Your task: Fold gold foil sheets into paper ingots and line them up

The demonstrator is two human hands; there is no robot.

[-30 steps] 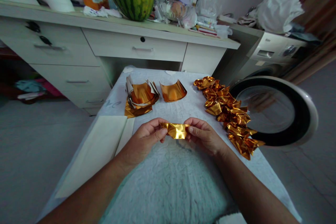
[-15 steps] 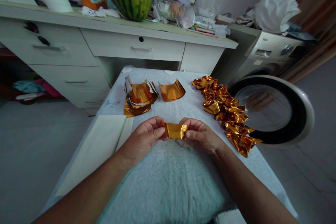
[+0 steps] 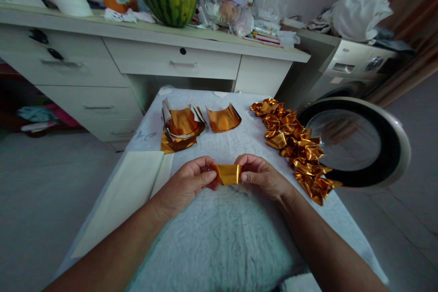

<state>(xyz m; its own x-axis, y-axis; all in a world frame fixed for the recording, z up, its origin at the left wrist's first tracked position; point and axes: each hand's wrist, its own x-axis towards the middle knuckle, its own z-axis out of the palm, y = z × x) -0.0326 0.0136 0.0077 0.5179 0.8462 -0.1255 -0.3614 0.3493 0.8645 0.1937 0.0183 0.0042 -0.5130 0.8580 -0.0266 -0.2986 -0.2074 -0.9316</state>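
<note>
- White counter [image 3: 208,40] with closed drawers [image 3: 178,57] is seen at the back; on it, a rounded item is enclosed in a clear plastic bag [image 3: 227,13].
- Washing machine [image 3: 354,59] is placed at right, its round door [image 3: 393,146] swung open.
- Pale cloth [image 3: 219,237] is spread in front; a curved foil stack [image 3: 183,122], a single curved sheet [image 3: 224,120] and a row of crumpled foil [image 3: 289,134] are laid on it.
- Folded foil piece [image 3: 228,174] is gripped between the hands: left end pinched by left hand [image 3: 190,177], right end by right hand [image 3: 265,178].
</note>
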